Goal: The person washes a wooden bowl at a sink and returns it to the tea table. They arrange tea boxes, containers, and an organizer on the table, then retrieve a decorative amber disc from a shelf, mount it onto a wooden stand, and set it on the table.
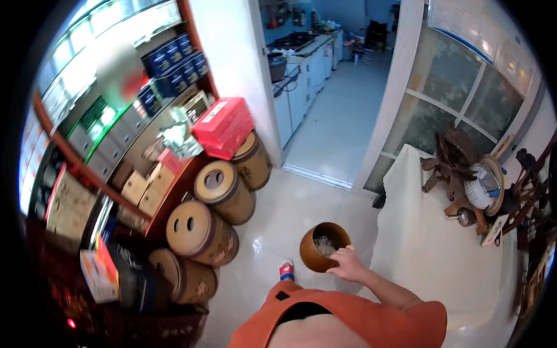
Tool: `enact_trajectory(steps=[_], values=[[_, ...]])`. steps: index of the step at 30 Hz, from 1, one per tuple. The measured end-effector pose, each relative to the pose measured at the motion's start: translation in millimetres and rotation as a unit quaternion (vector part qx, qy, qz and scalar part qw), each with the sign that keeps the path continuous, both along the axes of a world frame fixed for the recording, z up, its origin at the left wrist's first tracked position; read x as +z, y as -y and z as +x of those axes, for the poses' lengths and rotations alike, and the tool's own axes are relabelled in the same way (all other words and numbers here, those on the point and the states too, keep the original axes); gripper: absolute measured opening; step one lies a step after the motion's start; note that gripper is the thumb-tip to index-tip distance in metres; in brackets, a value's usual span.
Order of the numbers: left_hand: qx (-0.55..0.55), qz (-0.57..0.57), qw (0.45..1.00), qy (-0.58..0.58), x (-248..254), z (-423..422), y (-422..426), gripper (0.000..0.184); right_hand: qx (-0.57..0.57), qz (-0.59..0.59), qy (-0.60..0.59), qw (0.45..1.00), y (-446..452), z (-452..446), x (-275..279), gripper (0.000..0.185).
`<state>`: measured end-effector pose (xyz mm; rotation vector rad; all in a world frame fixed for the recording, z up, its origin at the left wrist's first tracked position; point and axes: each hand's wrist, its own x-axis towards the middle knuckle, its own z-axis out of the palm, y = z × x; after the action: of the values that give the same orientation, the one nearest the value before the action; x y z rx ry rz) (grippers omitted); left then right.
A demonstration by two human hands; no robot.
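One right hand [350,265] is clamped on the rim of one round brown bin [317,249], its fingers and thumb closed over the edge nearest the person; how many fingers curl inside cannot be told. The left hand is out of view, so its state cannot be told. The bin is in front of the person, its mouth open and some pale, crumpled contents [325,245] inside; whether its base touches the pale floor [272,232] is hidden. One foot [286,270] in a red, white and blue sandal shows to the left of the bin. Farther left, four drum-shaped containers stand in a row beside the shelves: the first [253,165], by the doorway [319,116], has one red box [223,127] over part of its top; the second [223,194] has one round opening, the third [203,235] two slots, and the fourth [184,277] is partly hidden. On the right, one cloth-covered table [429,249] holds one white basket [479,191] and one dark, gnarled wooden piece [455,156].
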<state>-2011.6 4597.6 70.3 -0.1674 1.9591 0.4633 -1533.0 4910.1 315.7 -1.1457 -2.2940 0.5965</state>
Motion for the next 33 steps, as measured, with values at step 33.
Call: enact_trajectory(steps=[33], values=[[-0.85,0.061,0.515,-0.087,-86,310,-1496,0.054,-0.432,0.027,-0.006,0.902,-1008,231,-19,0.04]])
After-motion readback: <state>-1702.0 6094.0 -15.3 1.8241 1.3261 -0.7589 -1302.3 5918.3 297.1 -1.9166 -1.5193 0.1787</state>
